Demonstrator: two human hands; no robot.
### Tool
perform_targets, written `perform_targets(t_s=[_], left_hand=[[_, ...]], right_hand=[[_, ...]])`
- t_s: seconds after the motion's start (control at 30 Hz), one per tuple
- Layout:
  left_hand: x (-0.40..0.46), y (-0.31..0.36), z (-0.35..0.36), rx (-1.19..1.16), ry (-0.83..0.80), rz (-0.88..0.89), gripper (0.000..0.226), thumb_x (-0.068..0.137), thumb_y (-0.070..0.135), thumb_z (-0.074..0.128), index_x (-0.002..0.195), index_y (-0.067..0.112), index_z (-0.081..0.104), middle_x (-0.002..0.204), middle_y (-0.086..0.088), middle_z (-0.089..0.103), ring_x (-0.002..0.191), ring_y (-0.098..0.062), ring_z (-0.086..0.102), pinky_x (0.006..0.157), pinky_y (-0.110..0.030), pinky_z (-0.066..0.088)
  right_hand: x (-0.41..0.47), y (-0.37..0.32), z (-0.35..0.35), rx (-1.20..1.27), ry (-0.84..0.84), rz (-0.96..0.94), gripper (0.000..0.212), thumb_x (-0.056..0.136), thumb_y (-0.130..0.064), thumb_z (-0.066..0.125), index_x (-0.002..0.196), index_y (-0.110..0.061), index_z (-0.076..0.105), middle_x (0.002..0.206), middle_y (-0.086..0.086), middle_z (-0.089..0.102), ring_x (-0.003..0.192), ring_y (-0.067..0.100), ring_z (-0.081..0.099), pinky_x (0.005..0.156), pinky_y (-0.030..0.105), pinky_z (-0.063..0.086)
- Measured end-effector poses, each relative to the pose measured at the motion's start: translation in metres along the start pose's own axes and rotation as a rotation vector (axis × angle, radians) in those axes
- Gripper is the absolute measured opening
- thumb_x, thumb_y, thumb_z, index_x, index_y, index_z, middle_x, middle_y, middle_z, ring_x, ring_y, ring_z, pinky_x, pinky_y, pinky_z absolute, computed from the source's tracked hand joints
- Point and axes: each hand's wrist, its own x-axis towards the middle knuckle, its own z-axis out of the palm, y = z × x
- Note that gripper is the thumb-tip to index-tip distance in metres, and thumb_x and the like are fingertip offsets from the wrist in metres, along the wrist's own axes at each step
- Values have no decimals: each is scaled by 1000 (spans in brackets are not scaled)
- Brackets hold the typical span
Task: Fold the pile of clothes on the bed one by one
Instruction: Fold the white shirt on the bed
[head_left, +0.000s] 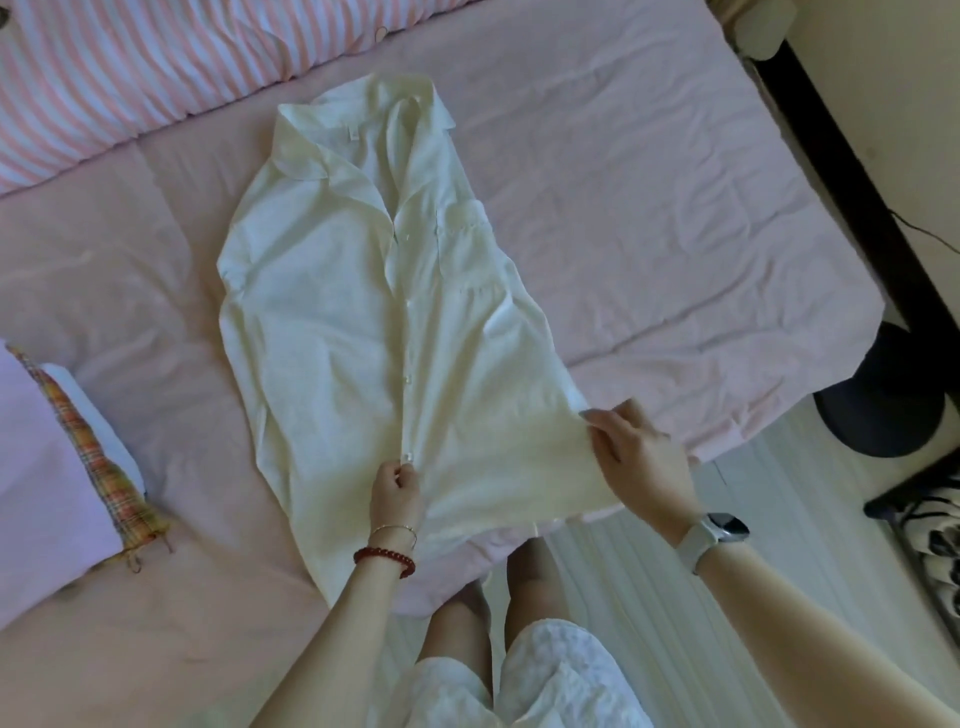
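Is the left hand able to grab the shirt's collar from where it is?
Probably yes, with a long stretch. The left hand pinches the white shirt near its bottom button, while the collar lies at the far end. Nothing lies in between.

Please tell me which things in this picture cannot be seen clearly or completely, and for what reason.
Head view only:
- Folded clothes at the left: cut off by the frame edge, so their number and kind are unclear.
- White shirt: its sleeves are not visible, perhaps tucked under; its small neck label is too small to read.
- Right hand: fingertips hidden behind the shirt's hem.
- Left hand: what exactly it pinches near the bottom button is unclear.
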Motion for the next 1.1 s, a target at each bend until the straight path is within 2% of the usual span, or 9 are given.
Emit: perform_targets(t_s=[0.13,0.23,0.4,0.53,0.63,0.73,0.83,1.0,1.1], left_hand=[[4,-36,-17,174,55,-132,23,96,15,42,105,-2,55,93,-16,60,86,-33,55,68,-31,36],[-1,-50,-30,306,89,-108,19,95,14,42,103,1,53,99,-20,63,81,-31,54,67,-31,36],[-11,-50,-35,341,165,6,34,90,8,48,124,2,46,127,-20,47,111,-36,49,88,-39,41],[-12,-33,-30,537,125,278,48,89,10,52,135,8,40,141,-13,38,130,-32,33,99,-45,35],[-7,-17,-19,694,-44,418,55,93,20,47,145,18,26,154,-5,17,142,-25,15,106,-44,31],[0,-2,-5,736,-161,389,60,96,28,42,148,23,13,157,0,1,144,-22,1,111,-42,24],[10,9,9,744,-260,274,61,97,35,37,149,27,6,157,-2,-8,144,-25,-9,115,-43,13],[23,21,21,689,-323,87,59,99,42,28,149,23,4,157,-7,-9,143,-29,-14,116,-41,0],[29,31,29,697,-269,5,53,98,43,26,145,19,23,156,-10,7,143,-30,-3,115,-44,8]], right_hand=[[-23,2,37,-3,-584,116,31,97,-32,42,123,-30,58,123,-4,53,98,18,60,82,30,46],[-29,-1,51,181,-452,305,33,98,-24,40,128,-18,52,127,3,55,103,19,59,86,27,43],[-6,-3,62,370,-132,488,34,95,-14,46,128,-5,49,124,15,54,104,27,57,85,28,43],[31,1,67,598,-149,689,48,94,-28,49,137,-9,37,121,9,52,109,26,53,95,40,44],[57,0,74,659,-220,728,38,87,-39,53,118,-18,48,91,-1,56,91,25,56,84,37,47],[71,-11,77,774,-233,749,15,87,-27,51,89,-13,59,79,3,57,77,23,55,71,34,47],[79,-12,65,766,-170,657,24,89,-17,45,65,-13,44,63,1,42,60,16,39,54,26,32],[106,31,5,679,55,528,21,93,-16,47,74,-7,53,64,3,41,64,16,38,54,29,28],[137,66,-45,480,188,465,28,93,-23,43,97,-1,60,81,11,55,76,23,49,62,28,32]])
